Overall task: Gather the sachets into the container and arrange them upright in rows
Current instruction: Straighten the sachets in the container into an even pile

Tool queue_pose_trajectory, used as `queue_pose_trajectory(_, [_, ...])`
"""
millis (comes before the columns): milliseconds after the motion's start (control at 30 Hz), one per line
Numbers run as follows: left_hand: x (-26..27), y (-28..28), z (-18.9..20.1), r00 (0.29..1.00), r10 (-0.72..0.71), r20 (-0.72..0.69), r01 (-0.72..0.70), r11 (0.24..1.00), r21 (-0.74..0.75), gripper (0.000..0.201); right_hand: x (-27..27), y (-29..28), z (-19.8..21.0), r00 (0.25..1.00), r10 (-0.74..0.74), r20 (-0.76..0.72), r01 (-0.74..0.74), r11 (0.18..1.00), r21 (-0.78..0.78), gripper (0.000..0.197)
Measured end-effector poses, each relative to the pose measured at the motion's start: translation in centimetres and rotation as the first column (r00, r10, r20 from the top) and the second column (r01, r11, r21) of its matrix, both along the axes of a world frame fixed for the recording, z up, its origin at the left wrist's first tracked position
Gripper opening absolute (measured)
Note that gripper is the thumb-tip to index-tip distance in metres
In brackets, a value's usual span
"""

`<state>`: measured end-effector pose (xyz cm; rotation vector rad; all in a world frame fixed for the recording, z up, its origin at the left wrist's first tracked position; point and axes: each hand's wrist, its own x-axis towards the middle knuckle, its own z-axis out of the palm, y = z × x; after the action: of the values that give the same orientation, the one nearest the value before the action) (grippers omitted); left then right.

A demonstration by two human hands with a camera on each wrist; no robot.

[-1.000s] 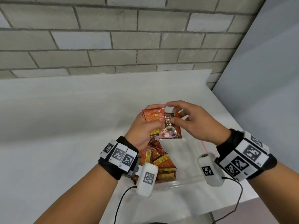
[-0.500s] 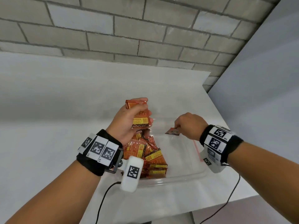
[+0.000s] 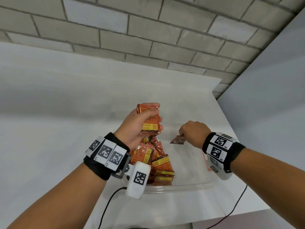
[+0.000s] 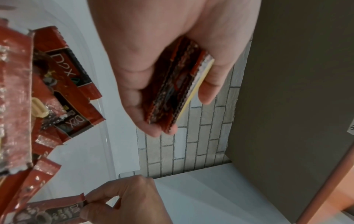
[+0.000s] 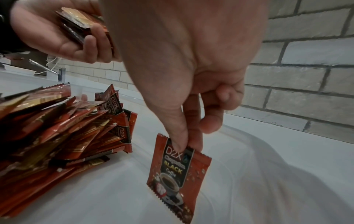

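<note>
A clear plastic container (image 3: 189, 185) sits on the white table near its right front corner. Its left half holds a heap of orange-red coffee sachets (image 3: 153, 160), also seen in the right wrist view (image 5: 63, 130). My left hand (image 3: 142, 123) grips a small stack of sachets (image 3: 149, 120) above that heap; the stack's edges show between fingers and palm (image 4: 178, 89). My right hand (image 3: 191, 133) pinches a single sachet (image 5: 178, 171) by its top edge between thumb and forefinger, hanging upright over the container's bare right half (image 5: 249, 181), its lower edge close to the floor.
A grey brick wall (image 3: 148, 35) runs behind the table, and a plain grey panel (image 3: 272, 88) closes the right side. The table edge (image 3: 247, 214) lies just right of and in front of the container. Cables trail from both wrist cameras.
One second ago both hands held sachets together above the heap. Since then my right hand has carried one sachet right and down into the container's bare half; the left hand keeps its stack.
</note>
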<state>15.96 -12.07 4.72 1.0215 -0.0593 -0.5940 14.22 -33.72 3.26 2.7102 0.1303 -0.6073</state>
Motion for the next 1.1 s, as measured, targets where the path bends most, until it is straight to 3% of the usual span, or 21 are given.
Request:
queue_pose_trajectory(600, [0.7, -0.3, -0.7, 0.999, -0.031, -0.008, 0.031, 0.999, 0.008, 0.021, 0.0, 1.4, 1.0, 0.994, 0.111, 0.001, -0.11, 0.979, -0.174, 0.014])
queue_pose_trajectory(867, [0.8, -0.5, -0.8, 0.999, -0.031, -0.018, 0.031, 1.0, 0.003, 0.02, 0.2, 1.8, 1.5, 0.997, 0.057, 0.052, -0.047, 0.983, -0.177, 0.033])
queue_pose_trajectory(1033, [0.7, -0.5, -1.2, 0.997, -0.03, -0.066, 0.029, 0.999, -0.018, 0.019, 0.5, 1.3, 1.7, 0.988, -0.049, 0.147, 0.063, 0.993, -0.097, 0.024])
queue_pose_trajectory(1100, [0.6, -0.5, -1.1, 0.995, -0.071, -0.07, 0.069, 0.997, -0.028, 0.022, 0.4, 0.8, 2.2, 0.971, -0.14, 0.194, 0.129, 0.989, 0.071, 0.023])
